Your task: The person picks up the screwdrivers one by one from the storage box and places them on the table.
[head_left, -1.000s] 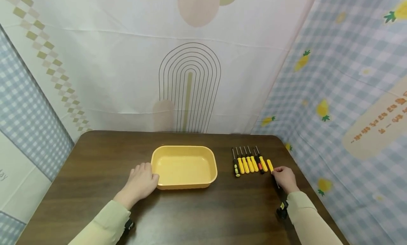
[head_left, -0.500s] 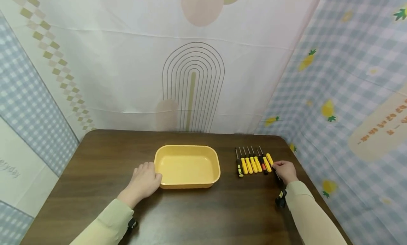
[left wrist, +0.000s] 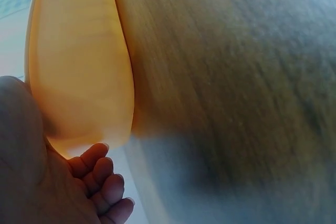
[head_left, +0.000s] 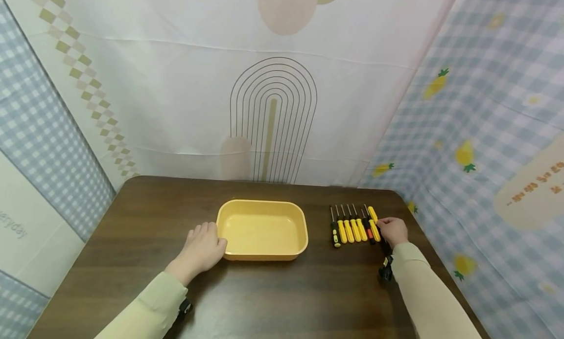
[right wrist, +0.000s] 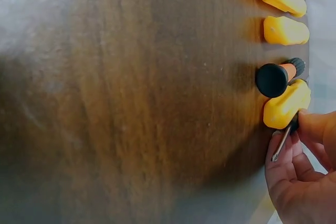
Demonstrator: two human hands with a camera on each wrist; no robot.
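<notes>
My left hand [head_left: 202, 248] holds the left end of a yellow plastic tub [head_left: 266, 257], with the thumb at its front left corner. In the left wrist view, the curled fingers [left wrist: 102, 171] lie at the tub's [left wrist: 79, 61] end. My right hand [head_left: 393, 230] pinches a yellow-handled screwdriver [head_left: 372, 214] close below its handle. That handle points away from me; in the right wrist view the metal shaft [right wrist: 282, 146] sticks out toward me past the fingertips. It overlaps the right end of a row of screwdrivers, beside a yellow one [head_left: 375, 230] lying the other way round.
The row also has a black and green screwdriver [head_left: 336, 235] at its left end, several yellow ones [head_left: 349, 231] and a black and red one [head_left: 371, 235]. All lie on a dark wooden table [head_left: 282, 300]. Fabric curtains [head_left: 189, 104] hang behind and beside it.
My right hand has moved left and away from me, bringing the screwdriver from a little apart to right against the row's end. The left hand stays on the tub. The head view has shifted slightly.
</notes>
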